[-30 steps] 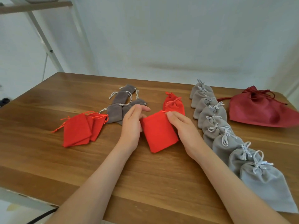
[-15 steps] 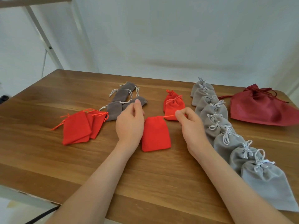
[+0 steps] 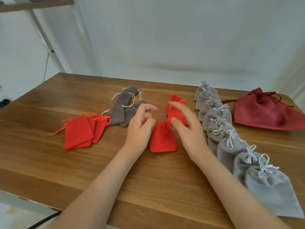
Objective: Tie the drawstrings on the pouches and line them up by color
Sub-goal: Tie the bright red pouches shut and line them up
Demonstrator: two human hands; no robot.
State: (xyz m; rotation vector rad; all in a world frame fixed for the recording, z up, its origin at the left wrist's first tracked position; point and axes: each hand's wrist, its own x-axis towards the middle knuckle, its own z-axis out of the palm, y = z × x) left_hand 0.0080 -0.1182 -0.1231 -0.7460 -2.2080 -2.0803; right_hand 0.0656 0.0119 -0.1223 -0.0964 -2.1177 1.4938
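Observation:
A red pouch (image 3: pixel 162 138) lies flat at the middle of the wooden table (image 3: pixel 49 162), its mouth gathered narrow. My left hand (image 3: pixel 140 128) sits at its left with the index finger out and the other fingers curled, pinching at the pouch's neck. My right hand (image 3: pixel 186 128) hovers at its right, fingers loosely spread and holding nothing, in front of two tied red pouches (image 3: pixel 177 113). The drawstring itself is hidden by blur. A diagonal row of several tied light grey pouches (image 3: pixel 231 146) runs down the right side.
Flat red pouches (image 3: pixel 80 131) with loose strings lie stacked at the left. Behind them lie several dark grey pouches (image 3: pixel 123 109), also loose. A large dark red pouch (image 3: pixel 267 113) rests at the far right. A white shelf frame (image 3: pixel 42 33) stands behind the table's left corner.
The red pouch's mouth has been drawn narrow. My right hand has let go of the orange string and spread its fingers. My left hand has curled in toward the pouch's neck.

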